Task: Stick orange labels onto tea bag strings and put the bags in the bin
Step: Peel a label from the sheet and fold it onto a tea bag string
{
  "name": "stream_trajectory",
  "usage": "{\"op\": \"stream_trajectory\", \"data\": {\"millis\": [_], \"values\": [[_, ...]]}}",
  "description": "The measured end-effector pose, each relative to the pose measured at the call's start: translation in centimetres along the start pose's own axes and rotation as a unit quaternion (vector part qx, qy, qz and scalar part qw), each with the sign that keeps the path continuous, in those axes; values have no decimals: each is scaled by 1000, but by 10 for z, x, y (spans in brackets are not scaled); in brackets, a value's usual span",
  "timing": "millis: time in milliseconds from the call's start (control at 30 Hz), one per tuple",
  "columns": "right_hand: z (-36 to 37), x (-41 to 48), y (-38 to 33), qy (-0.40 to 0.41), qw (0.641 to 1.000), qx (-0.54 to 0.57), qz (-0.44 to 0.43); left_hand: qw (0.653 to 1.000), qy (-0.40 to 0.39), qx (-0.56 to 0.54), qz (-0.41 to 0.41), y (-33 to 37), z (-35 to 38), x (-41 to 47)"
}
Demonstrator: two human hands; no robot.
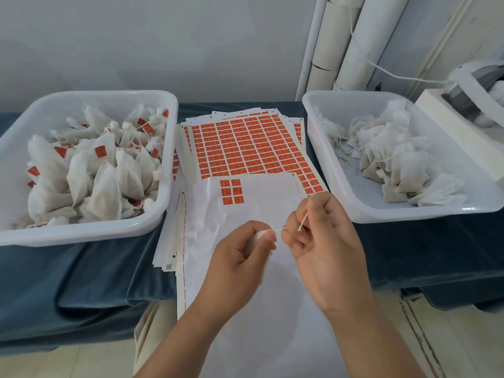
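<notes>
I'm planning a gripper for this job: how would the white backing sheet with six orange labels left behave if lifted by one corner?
Probably floppy: the white backing sheet looks thin and is wrinkled beside the left hand. Likely light, so a push may slide it over the stacked orange label sheets beneath. Its sheen hints it's slippery.

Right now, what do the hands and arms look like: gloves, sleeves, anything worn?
The left hand and right hand are bare: no gloves, rings or watch show. The forearms are bare too, no sleeve in view.
</notes>
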State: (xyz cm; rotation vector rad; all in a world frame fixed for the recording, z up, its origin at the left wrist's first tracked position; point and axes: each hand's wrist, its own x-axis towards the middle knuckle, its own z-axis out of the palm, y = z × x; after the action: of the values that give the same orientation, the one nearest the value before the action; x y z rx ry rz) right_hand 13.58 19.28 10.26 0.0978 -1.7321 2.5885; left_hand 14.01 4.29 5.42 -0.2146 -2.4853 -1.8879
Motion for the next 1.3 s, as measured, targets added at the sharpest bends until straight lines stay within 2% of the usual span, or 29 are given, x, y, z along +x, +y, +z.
{"op": "stream_trajectory", "data": {"millis": [67,167,233,300,400,467,533,633,733,867,967,1067,1200,1300], "values": [[-4,3,0,16,1000,-5,-4,999,-25,20,-11,-7,-6,5],[-13,9,2,49,998,-31,-14,990,55,112,-64,-22,-27,30],[-16,15,8,66,996,-64,-2,954,111,250,-121,-30,-42,53],[-15,23,18,71,991,-108,23,917,104,348,-164,-39,-50,71],[-9,34,37,53,979,-182,80,880,89,429,-182,-55,-51,83],[-2,39,50,49,962,-242,116,870,97,449,-181,-62,-50,86],[6,44,62,51,951,-279,121,882,78,437,-161,-64,-49,92],[15,48,78,56,937,-331,94,929,85,342,-115,-57,-53,104],[13,45,90,64,921,-381,44,937,112,308,-116,-40,-56,109],[8,43,94,84,921,-380,13,965,68,238,-81,-15,-56,96],[6,45,89,95,934,-343,29,964,24,254,-77,-2,-62,73],[4,46,80,91,942,-319,40,960,22,270,-78,9,-72,53],[17,37,69,42,932,-360,-14,980,59,152,-110,22,-76,44],[29,32,64,22,913,-405,-46,990,36,44,-130,35,-80,42]]}}
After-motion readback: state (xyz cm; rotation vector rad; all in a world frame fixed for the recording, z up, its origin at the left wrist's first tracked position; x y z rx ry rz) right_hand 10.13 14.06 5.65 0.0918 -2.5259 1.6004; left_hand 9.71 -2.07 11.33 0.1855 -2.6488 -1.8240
